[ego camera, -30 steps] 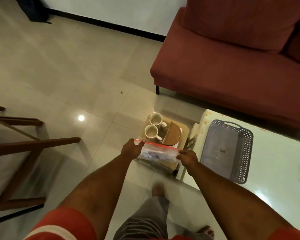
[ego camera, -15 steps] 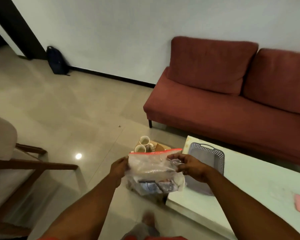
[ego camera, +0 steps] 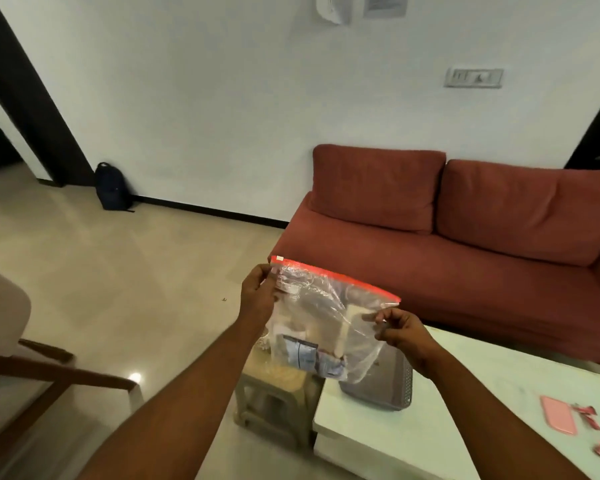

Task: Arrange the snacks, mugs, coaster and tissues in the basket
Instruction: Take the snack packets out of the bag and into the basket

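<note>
I hold a clear zip bag [ego camera: 326, 320] with a red seal strip up in front of me; blue-grey snack packets lie in its bottom. My left hand [ego camera: 257, 296] pinches the bag's upper left corner. My right hand [ego camera: 399, 329] pinches its right edge below the seal. The grey perforated basket [ego camera: 388, 386] sits on the white table [ego camera: 447, 410], partly hidden behind the bag. The mugs and coaster are hidden by the bag.
A beige stool [ego camera: 274, 393] stands on the floor left of the table. A red sofa [ego camera: 465, 237] is behind. A wooden chair [ego camera: 32, 368] stands at left. Pink items [ego camera: 558, 414] lie on the table's right. A dark backpack [ego camera: 111, 187] leans on the wall.
Both hands have lifted the bag from the stool up to chest height, and the view has tilted upward toward the wall. The bag now hangs tilted, left corner higher.
</note>
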